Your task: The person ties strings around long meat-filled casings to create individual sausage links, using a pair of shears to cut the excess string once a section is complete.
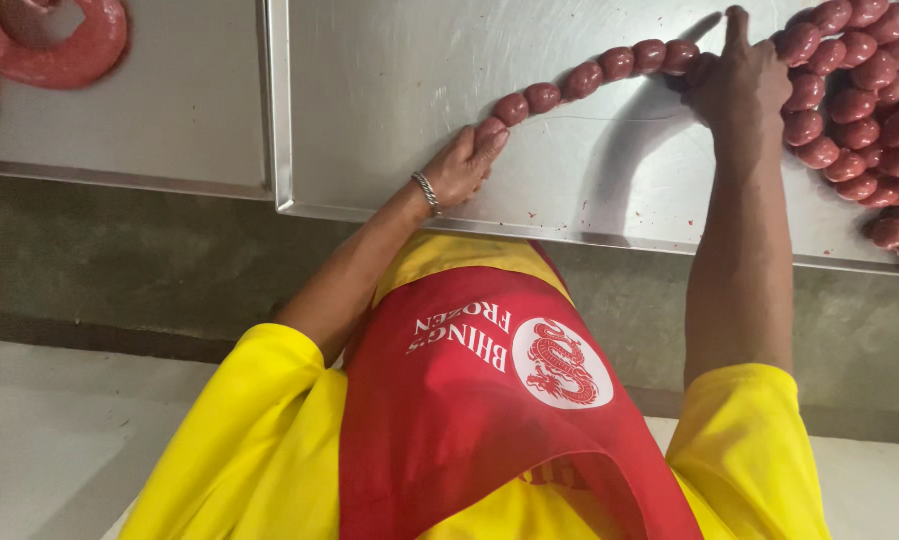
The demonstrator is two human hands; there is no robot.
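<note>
A person in a yellow shirt [270,430] and red apron [470,420] works a string of red sausage links [595,72] across a stainless steel counter [390,90], seen from a head-worn camera that takes in the person's own chest and arms. The left hand [465,165], a metal bracelet [427,192] at its wrist, lies near the counter's front edge, its fingers curled lightly about the end link of the string; how firmly they close is hard to judge. The right hand [740,85] rests farther along the same string, fingers stretched forward over the links and one pointed toward the back of the counter; whether it pinches a link underneath is hidden by the hand itself. Between the hands the links curve in a shallow arc. Toward the counter's right edge lies a heap of finished links [870,110], cut off by the frame. On a second steel surface [170,100] at left, a coil of unlinked sausage [65,45] shows only in part.
</note>
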